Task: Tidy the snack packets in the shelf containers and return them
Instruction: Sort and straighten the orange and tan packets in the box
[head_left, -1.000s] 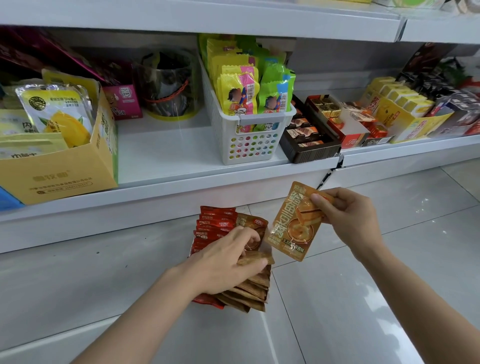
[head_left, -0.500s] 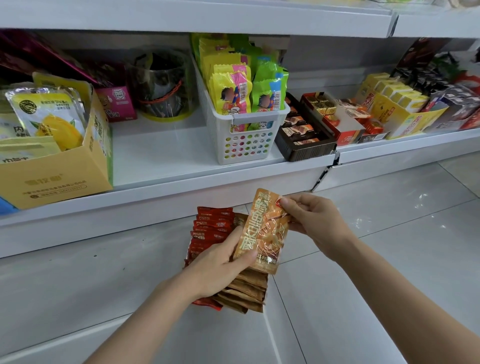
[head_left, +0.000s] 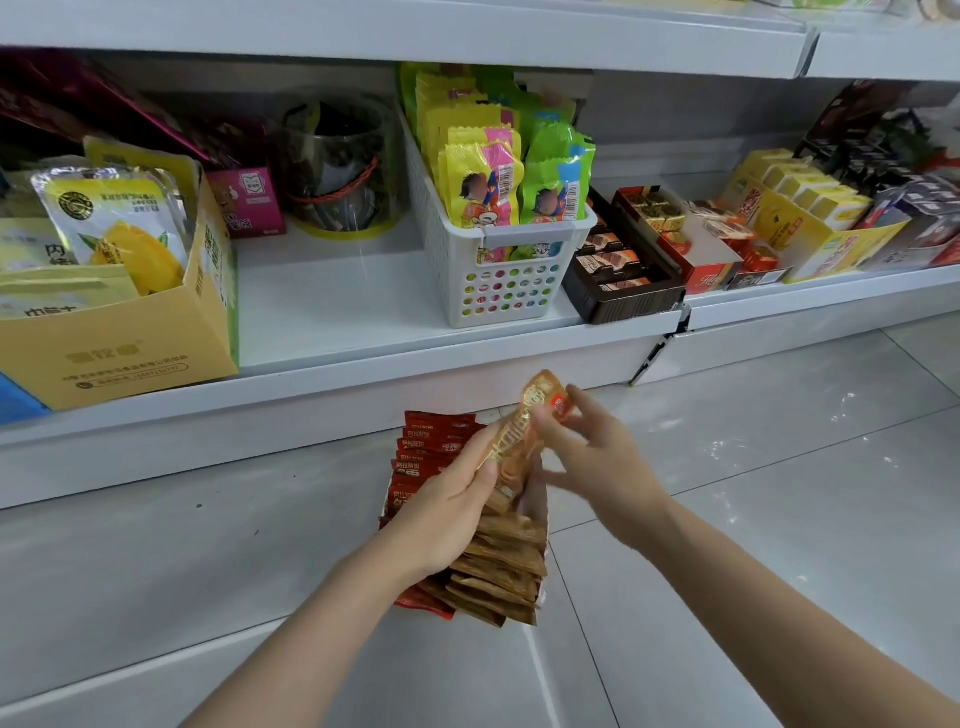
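Shop shelf (head_left: 332, 358), gap at its front edge. Both hands, left (head_left: 447, 512) and right (head_left: 597, 462), grip one packet (head_left: 519, 441) over the half-sorted container (head_left: 467, 525); return pending.

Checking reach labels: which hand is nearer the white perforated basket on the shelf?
Right. The right hand is below the white basket, slightly right; the left hand sits lower, by the packet stack.

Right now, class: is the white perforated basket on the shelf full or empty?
Full. The white basket holds upright yellow and green snack packets, row behind row, rising above its rim.
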